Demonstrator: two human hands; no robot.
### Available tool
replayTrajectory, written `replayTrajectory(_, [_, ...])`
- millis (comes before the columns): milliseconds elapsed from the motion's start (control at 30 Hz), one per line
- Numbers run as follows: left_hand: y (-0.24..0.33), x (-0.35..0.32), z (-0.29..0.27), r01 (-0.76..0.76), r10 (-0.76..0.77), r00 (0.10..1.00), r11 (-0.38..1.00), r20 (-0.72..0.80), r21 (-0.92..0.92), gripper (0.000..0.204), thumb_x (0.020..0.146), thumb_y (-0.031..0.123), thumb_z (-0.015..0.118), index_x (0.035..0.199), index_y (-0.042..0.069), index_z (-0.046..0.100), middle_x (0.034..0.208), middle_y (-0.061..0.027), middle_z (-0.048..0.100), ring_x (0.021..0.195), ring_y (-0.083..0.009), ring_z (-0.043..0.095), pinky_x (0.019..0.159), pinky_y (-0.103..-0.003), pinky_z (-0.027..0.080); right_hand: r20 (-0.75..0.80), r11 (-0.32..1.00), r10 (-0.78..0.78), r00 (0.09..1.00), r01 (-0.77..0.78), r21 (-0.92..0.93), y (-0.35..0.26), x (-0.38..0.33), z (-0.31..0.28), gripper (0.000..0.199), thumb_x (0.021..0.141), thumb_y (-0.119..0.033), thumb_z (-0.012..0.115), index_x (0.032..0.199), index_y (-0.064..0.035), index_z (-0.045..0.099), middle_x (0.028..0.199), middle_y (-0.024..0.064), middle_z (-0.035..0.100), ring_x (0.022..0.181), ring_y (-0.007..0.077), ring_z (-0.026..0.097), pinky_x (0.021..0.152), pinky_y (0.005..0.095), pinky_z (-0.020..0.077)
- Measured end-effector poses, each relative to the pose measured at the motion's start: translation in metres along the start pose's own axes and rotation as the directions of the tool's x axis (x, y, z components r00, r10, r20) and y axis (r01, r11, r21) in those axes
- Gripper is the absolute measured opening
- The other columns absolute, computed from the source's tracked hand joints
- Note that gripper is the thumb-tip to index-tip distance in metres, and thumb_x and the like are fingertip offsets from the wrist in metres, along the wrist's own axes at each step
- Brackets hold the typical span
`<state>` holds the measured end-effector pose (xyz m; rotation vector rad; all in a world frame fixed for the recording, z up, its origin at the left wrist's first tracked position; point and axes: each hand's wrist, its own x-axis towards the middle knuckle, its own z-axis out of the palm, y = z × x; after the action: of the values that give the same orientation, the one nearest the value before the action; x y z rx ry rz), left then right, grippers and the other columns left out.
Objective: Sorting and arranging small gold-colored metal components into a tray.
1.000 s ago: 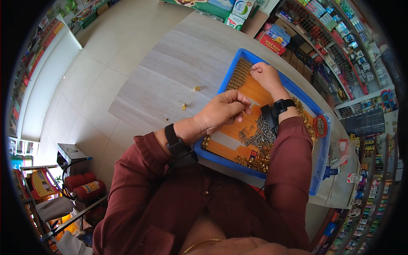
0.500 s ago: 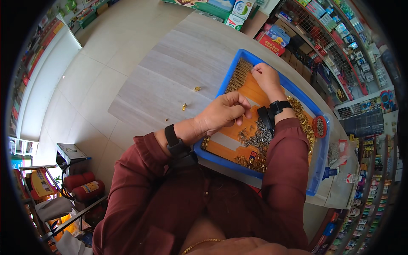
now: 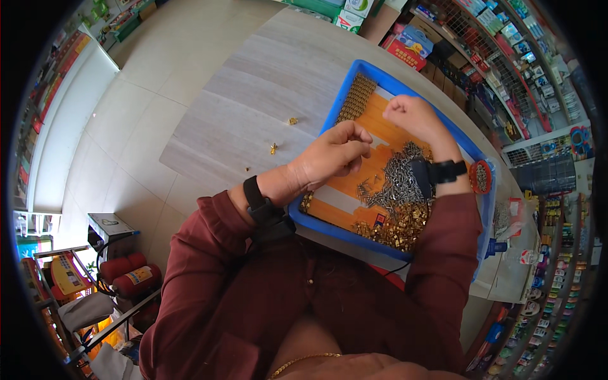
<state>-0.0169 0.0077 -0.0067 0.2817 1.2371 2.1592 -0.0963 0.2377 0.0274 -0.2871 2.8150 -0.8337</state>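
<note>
My left hand [image 3: 335, 152] is closed above the left part of a blue tray [image 3: 343, 92], thumb and forefinger pinched together. Whatever is between them is too small or hidden to make out. Farther back over an orange board [image 3: 373, 123] hangs my right hand [image 3: 411, 117], its fingers curled together; I cannot see what they hold, if anything. Tight rows of small brass-coloured pieces [image 3: 358, 98] fill the tray's far left corner. Below my right hand lies a heap of silver screws [image 3: 396, 177], and a pile of shiny gold-coloured metal parts [image 3: 399, 229] borders it on the near side.
On the grey table [image 3: 247, 95], left of the tray, lie a gold piece [image 3: 292, 120], another gold part [image 3: 273, 149] and a tiny bit [image 3: 247, 169]. A red bowl [image 3: 481, 177] of small metal pieces sits at the tray's right edge. Stocked shelves [image 3: 506, 57] stand beyond.
My right hand has drawn back from beside the brass rows, moving to the right, and its forearm has swung right, uncovering more screws. My left hand stays pinched in nearly the same place.
</note>
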Motion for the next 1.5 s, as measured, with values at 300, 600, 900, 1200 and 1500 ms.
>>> replayTrajectory(300, [0.0, -0.001, -0.002, 0.018, -0.021, 0.999, 0.998, 0.045, 0.064, 0.013, 0.089, 0.007, 0.05, 0.102, 0.005, 0.051, 0.089, -0.0053, 0.061, 0.063, -0.0061, 0.054, 0.047, -0.016, 0.036, 0.254, 0.9, 0.059, 0.965, 0.059, -0.433, -0.045, -0.082, 0.022, 0.024, 0.069, -0.026, 0.065, 0.087, -0.0093, 0.068, 0.08, 0.012, 0.067, 0.078, 0.0282, 0.065, 0.07, 0.0367, 0.0506])
replayTrajectory(600, [0.001, -0.002, 0.0, 0.022, -0.023, 0.999, 0.999, 0.026, 0.033, 0.015, 0.091, 0.009, 0.052, 0.104, 0.005, 0.056, 0.086, -0.0046, 0.062, 0.062, -0.0057, 0.055, 0.045, -0.016, 0.035, 0.282, 0.949, 0.064, 0.957, 0.029, -0.314, -0.041, -0.084, 0.03, 0.021, 0.069, -0.023, 0.06, 0.083, -0.0085, 0.067, 0.078, 0.012, 0.067, 0.078, 0.0297, 0.064, 0.069, 0.0378, 0.0505])
replayTrajectory(900, [-0.005, 0.002, -0.003, 0.008, -0.008, 1.0, 0.999, 0.018, 0.035, 0.016, 0.091, 0.009, 0.052, 0.106, 0.005, 0.055, 0.087, -0.0047, 0.061, 0.064, -0.0062, 0.055, 0.045, -0.015, 0.035, 0.23, 0.936, 0.008, 0.973, 0.073, -0.345, -0.045, -0.088, 0.032, 0.018, 0.069, -0.022, 0.061, 0.078, -0.0064, 0.065, 0.072, 0.0117, 0.065, 0.069, 0.0273, 0.064, 0.065, 0.0365, 0.0501])
replayTrajectory(1200, [-0.004, 0.002, -0.003, -0.014, 0.014, 1.0, 1.0, 0.002, 0.023, 0.015, 0.089, 0.006, 0.057, 0.103, 0.006, 0.054, 0.089, -0.0053, 0.062, 0.067, -0.006, 0.055, 0.046, -0.015, 0.036, -0.151, 0.767, -0.184, 0.971, 0.238, 0.596, -0.04, -0.088, 0.03, 0.008, 0.08, -0.002, 0.059, 0.087, -0.0031, 0.06, 0.082, -0.0007, 0.063, 0.07, 0.0031, 0.056, 0.062, 0.0188, 0.0449])
replayTrajectory(1500, [-0.005, 0.004, -0.002, -0.045, 0.046, 0.999, 0.998, -0.021, 0.046, 0.013, 0.089, 0.007, 0.059, 0.101, 0.006, 0.055, 0.093, -0.0057, 0.062, 0.07, -0.0041, 0.054, 0.047, -0.014, 0.036, -0.168, 0.727, -0.133, 0.977, 0.211, 0.654, -0.05, -0.09, 0.038, 0.011, 0.085, -0.004, 0.061, 0.096, -0.0027, 0.063, 0.086, 0.0009, 0.064, 0.077, 0.0047, 0.059, 0.069, 0.019, 0.0473])
